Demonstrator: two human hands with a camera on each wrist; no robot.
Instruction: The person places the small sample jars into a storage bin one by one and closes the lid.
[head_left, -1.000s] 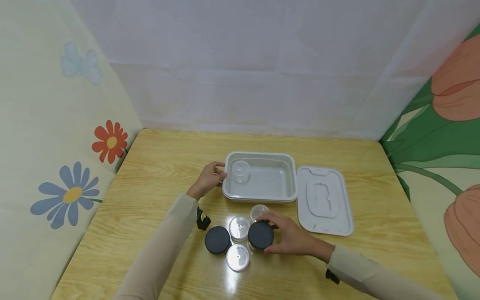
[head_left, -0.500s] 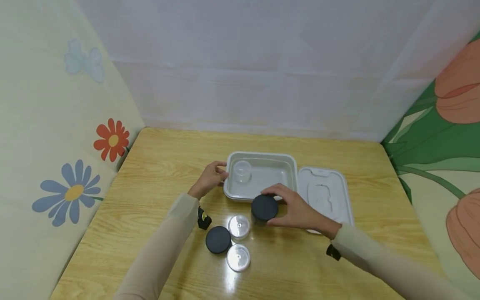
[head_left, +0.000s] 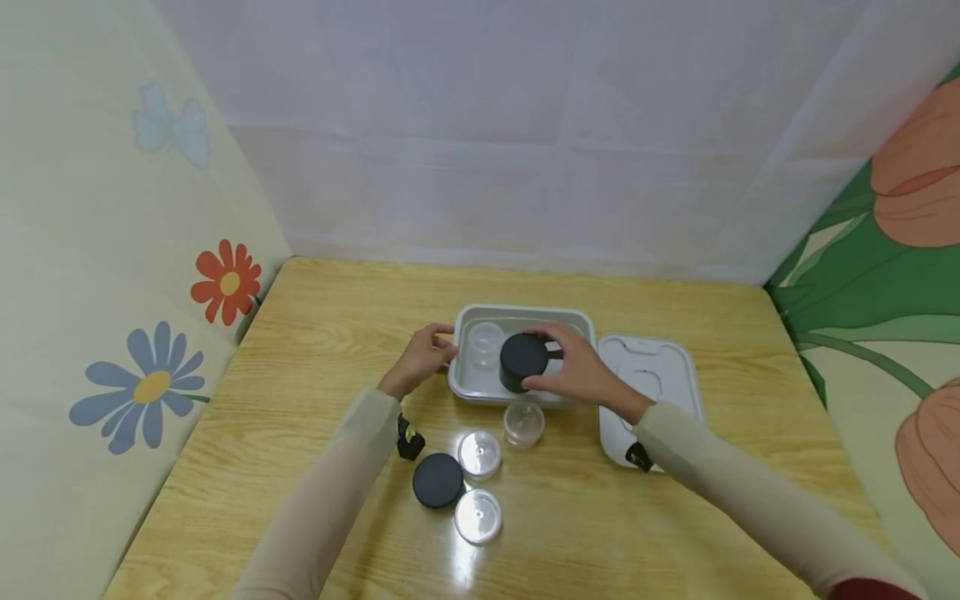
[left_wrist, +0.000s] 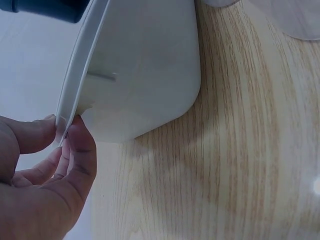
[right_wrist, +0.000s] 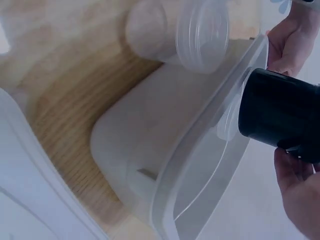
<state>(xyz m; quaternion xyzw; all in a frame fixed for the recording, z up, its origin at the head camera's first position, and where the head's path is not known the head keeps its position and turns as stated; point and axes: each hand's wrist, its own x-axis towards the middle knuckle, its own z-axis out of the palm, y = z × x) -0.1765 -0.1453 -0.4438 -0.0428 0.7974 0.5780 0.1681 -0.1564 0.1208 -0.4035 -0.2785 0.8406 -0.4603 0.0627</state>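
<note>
My left hand (head_left: 420, 362) pinches the left rim of a white plastic bin (head_left: 525, 310). In the left wrist view, its thumb and fingers (left_wrist: 82, 150) grip either side of the rim. A black cylindrical jar (head_left: 523, 358) hangs upright over the middle of the bin, held from the right between the thumb and fingers of my right hand (head_left: 577, 371). From the right wrist, the jar (right_wrist: 280, 110) shows above the bin's opening. A small clear jar (head_left: 486, 342) sits inside the bin at the left.
A white lid (head_left: 682, 392) lies right of the bin, partly under the right forearm. In front of the bin stand a clear jar (head_left: 524, 423), two more clear jars with shiny tops (head_left: 479, 454) and another black-topped jar (head_left: 438, 481). Patterned cloth walls border the table.
My right hand has lifted the black jar from the group in front and carried it away from me, over the bin. The left hand stays on the rim.
</note>
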